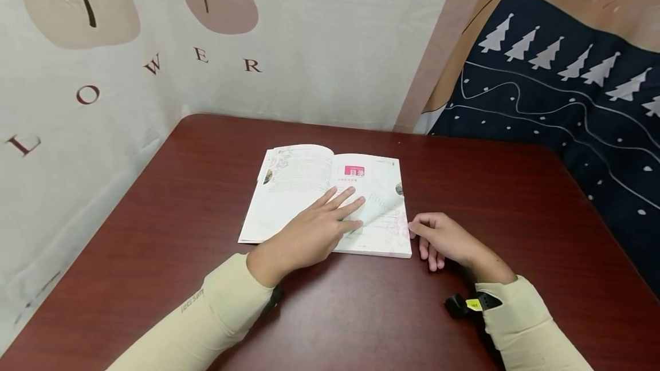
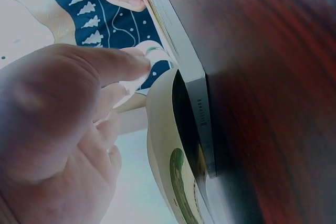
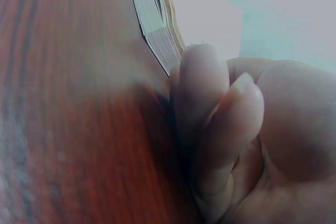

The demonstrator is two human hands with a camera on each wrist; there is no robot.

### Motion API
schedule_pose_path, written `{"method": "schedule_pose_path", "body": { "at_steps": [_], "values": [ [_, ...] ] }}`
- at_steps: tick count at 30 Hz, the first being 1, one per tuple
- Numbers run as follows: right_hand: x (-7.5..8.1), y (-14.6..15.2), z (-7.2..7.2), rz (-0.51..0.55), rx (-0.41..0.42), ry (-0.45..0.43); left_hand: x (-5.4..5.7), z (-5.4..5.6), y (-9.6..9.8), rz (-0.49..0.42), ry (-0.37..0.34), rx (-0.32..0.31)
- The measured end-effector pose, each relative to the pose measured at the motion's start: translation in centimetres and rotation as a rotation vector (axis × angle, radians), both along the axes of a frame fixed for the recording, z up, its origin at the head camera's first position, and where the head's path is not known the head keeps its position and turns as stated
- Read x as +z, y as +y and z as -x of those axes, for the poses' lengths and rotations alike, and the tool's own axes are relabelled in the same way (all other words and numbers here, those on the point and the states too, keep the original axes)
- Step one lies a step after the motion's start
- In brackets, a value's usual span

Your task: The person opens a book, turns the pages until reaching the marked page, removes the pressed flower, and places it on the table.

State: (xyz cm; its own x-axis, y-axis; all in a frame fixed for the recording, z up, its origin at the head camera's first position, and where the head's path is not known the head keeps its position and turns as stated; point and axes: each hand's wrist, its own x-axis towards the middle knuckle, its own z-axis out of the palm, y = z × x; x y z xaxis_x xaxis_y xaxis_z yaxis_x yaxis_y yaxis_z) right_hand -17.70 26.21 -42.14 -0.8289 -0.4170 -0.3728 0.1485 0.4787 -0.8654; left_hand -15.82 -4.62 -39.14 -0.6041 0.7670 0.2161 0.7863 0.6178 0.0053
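An open book [image 1: 289, 210] lies on the table, its right page bearing a pink title block. Across the right page rests my left hand [image 1: 319, 228], fingers spread and nearly straight. Beside its thumb the page's lower corner bends up along a diagonal, showing printed paper beneath. The left wrist view shows the thumb [image 2: 121, 66] against curled white paper. At the book's right edge is my right hand [image 1: 446, 239], its fingers loosely bent and the foremost fingertips near or touching the pages. In the right wrist view the fingers [image 3: 226, 124] hide the book's near corner; no gripped page shows.
The reddish-brown wooden table [image 1: 196, 176] extends around the book. A pale curtain with printed letters [image 1: 330, 44] hangs behind it, and a dark blue cloth with white trees [image 1: 557, 85] hangs at the right. A black wrist device [image 1: 459, 305] sits by the right sleeve.
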Motion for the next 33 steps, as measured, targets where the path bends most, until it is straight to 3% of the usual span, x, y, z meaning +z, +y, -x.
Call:
{"method": "schedule_pose_path", "body": {
  "at_steps": [8, 15, 22, 33],
  "values": [
    [0.14, 0.01, 0.15, 0.000, 0.000, 0.010, 0.29, 0.07, 0.00, 0.006, -0.002, 0.007],
    [-0.16, 0.02, -0.06, 0.001, 0.008, -0.005, 0.06, -0.10, -0.10, -0.007, -0.055, 0.002],
    [-0.14, 0.12, 0.07, 0.005, 0.006, -0.009, 0.21, 0.00, -0.04, 0.004, -0.047, 0.000],
    [0.01, 0.08, -0.01, 0.005, -0.003, -0.004, 0.30, -0.04, 0.06, 0.050, -0.079, 0.038]
  ]
}}
